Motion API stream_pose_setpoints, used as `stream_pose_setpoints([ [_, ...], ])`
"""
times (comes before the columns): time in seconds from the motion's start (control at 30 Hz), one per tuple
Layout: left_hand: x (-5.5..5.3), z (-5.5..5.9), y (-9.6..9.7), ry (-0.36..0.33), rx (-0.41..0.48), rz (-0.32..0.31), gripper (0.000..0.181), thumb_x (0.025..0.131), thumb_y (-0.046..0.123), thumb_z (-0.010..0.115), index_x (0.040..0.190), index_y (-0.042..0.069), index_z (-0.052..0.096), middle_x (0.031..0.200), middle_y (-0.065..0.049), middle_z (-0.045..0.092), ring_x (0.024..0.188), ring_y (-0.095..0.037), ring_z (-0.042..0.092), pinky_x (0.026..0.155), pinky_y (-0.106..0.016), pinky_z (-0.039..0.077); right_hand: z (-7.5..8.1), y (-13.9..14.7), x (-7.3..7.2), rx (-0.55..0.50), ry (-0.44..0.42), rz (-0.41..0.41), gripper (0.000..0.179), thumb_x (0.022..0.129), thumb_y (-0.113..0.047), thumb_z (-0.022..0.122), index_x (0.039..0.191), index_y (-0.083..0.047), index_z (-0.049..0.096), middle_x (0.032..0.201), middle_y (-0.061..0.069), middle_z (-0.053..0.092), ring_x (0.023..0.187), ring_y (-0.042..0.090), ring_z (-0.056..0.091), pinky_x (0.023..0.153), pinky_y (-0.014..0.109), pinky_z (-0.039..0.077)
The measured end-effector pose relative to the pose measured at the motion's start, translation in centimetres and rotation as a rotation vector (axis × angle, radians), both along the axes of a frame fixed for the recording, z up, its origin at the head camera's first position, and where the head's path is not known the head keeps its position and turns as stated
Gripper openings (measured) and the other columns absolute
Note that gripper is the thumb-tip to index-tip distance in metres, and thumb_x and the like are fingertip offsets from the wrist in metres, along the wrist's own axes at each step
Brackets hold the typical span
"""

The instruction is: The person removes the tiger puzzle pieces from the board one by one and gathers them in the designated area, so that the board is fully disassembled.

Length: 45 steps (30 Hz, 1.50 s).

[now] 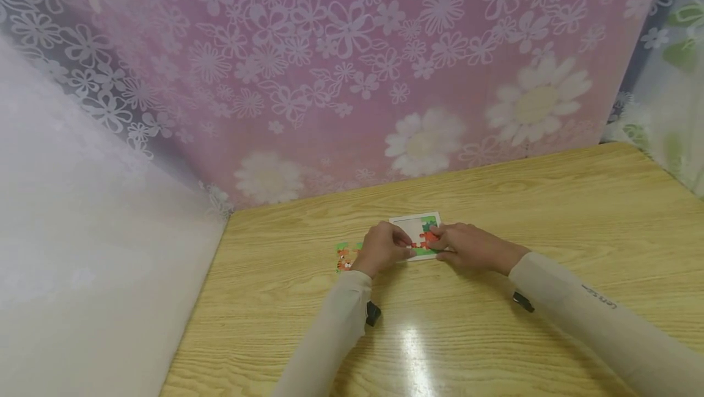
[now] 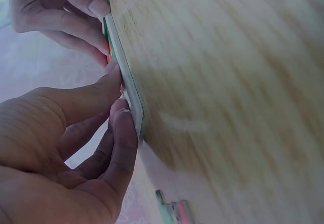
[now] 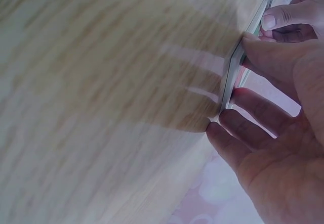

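Note:
A white-framed jigsaw puzzle tray [image 1: 414, 216] lies on the table, with green and red pieces along its right and near sides and a bare white area at the upper left. My left hand [image 1: 379, 247] is over the tray's near left part, thumb and fingertips pinching a small puzzle piece, mostly hidden by the fingers. My right hand [image 1: 467, 247] holds the tray's near right corner; its thumb [image 3: 253, 44] lies at the near edge and other fingers [image 3: 255, 102] touch the right edge and pieces. Left of the tray, orange-and-green puzzle pieces [image 1: 343, 260] lie partly behind the left hand.
The wood-grain table [image 1: 264, 317] extends around the tray. A floral curtain [image 1: 352, 91] hangs along its far edge, and a white surface [image 1: 93, 250] rises at the left. Dark wrist devices [image 1: 373, 313] are worn beneath both pale sleeves.

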<state>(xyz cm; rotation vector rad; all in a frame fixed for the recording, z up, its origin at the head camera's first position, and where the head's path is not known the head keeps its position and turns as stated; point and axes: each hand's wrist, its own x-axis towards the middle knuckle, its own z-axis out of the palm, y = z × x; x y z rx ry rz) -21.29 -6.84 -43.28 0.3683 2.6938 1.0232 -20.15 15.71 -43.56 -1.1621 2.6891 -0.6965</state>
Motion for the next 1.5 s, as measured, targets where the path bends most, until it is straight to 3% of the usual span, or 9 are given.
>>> stream_pose_setpoints([
  [0.37, 0.0, 0.0, -0.1, -0.004, 0.009, 0.011, 0.011, 0.084, 0.017, 0.086, 0.090, 0.012, 0.079, 0.082, 0.007, 0.069, 0.077, -0.006, 0.061, 0.072, -0.025, 0.052, -0.2, 1.0, -0.4, -0.009, -0.006, -0.005, 0.026, 0.093, -0.009, 0.074, 0.114, 0.005, 0.074, 0.135, 0.033, 0.056, 0.124, 0.048, 0.056, 0.097, 0.056, 0.050],
  [1.0, 0.1, -0.2, 0.0, -0.011, 0.024, 0.018, 0.010, 0.084, 0.014, 0.085, 0.091, 0.011, 0.078, 0.082, 0.006, 0.067, 0.077, -0.008, 0.060, 0.070, -0.027, 0.051, -0.6, 1.1, -0.3, -0.032, -0.019, 0.008, 0.026, 0.095, -0.006, 0.071, 0.116, 0.008, 0.072, 0.138, 0.035, 0.052, 0.126, 0.049, 0.054, 0.097, 0.054, 0.050],
  [1.5, 0.8, -0.2, 0.0, 0.019, 0.112, 0.062, 0.004, 0.088, 0.015, 0.081, 0.086, 0.015, 0.078, 0.077, 0.008, 0.070, 0.069, -0.007, 0.063, 0.067, -0.026, 0.053, -0.5, 1.1, -0.1, -0.032, -0.040, 0.003, 0.025, 0.095, -0.005, 0.070, 0.116, 0.007, 0.072, 0.139, 0.036, 0.050, 0.127, 0.049, 0.053, 0.096, 0.054, 0.051],
])
